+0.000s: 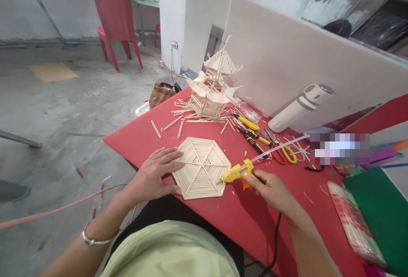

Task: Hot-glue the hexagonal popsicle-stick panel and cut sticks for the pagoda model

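Observation:
A flat octagonal panel of pale wooden sticks [201, 168], with spokes meeting at its middle, lies near the table's front edge. My left hand [159, 171] holds its left side, fingertips over the upper edge and thumb at the lower left corner. In my right hand [266, 187] is a yellow hot glue gun [238, 171], its nozzle at the panel's lower right edge. A long clear glue stick [280, 146] sticks out from its back. Behind the panel stands a tiered pavilion model [213, 86] made of the same sticks.
Loose sticks surround the model on the red tabletop [134, 134]. Yellow-handled pliers [247, 122], scissors [287, 154] and a white bottle [299, 107] stand or lie at the right. A bagged stick bundle [355, 221] rests beside a green sheet [379, 209]. The gun's black cord [276, 243] hangs down.

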{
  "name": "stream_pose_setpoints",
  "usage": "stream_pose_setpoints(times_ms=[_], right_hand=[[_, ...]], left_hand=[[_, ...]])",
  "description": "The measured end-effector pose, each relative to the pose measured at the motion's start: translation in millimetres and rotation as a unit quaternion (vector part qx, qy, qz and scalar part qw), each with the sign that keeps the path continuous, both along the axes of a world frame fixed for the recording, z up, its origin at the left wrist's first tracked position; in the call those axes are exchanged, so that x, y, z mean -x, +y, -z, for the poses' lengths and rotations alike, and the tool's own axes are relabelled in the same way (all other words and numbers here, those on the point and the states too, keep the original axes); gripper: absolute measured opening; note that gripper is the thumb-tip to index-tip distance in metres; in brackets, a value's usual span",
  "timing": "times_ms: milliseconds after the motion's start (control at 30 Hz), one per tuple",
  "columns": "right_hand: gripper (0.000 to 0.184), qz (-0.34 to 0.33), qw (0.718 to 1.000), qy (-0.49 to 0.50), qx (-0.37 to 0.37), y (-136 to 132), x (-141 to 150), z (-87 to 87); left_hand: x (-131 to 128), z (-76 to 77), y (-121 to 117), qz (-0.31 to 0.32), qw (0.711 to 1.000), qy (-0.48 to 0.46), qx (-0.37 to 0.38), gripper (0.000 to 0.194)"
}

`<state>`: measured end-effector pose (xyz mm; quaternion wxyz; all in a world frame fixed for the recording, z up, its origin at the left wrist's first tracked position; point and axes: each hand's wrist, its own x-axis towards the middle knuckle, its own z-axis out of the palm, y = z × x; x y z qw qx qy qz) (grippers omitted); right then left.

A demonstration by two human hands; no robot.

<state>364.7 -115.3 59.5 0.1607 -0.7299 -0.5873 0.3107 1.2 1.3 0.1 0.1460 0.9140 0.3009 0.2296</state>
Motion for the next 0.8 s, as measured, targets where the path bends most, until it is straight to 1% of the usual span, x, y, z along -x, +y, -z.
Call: stream_pose_setpoints(times_ms=[167, 333, 467, 633, 733, 800], right_hand=[[0.044, -0.013, 1.000, 0.013, 0.007, -0.2, 0.4, 2.5], [0.043, 0.017, 1.000, 0.011, -0.021, 0.6, 2.2, 7.1], [0.043, -0.001, 0.999, 0.038, 0.010, -0.8, 1.2, 4.5], [0.042, -0.018, 0.999, 0.026, 0.033, -3.2, -6.1, -0.8], [0.042, 0.006, 1.000, 0.021, 0.012, 0.8, -4.0, -2.7], [0.043, 0.035, 0.999, 0.017, -0.027, 8.8, 2.6, -3.2]], left_hand=[[0.5, 1.0, 0.1, -0.002, 1.000, -0.014, 0.007, 0.062], [-0.1, 0.5, -0.4, -0.002, 1.000, -0.002, -0.002, 0.063], [-0.3, 0.4, -0.8, -0.001, 1.000, 0.003, -0.011, 0.063], [0.9, 1.4, -0.1, 0.002, 1.000, -0.001, -0.007, 0.063], [1.6, 3.2, 0.7, 0.005, 1.000, -0.001, -0.007, 0.063], [1.7, 3.7, 0.9, 0.008, 1.000, -0.005, -0.009, 0.064]])
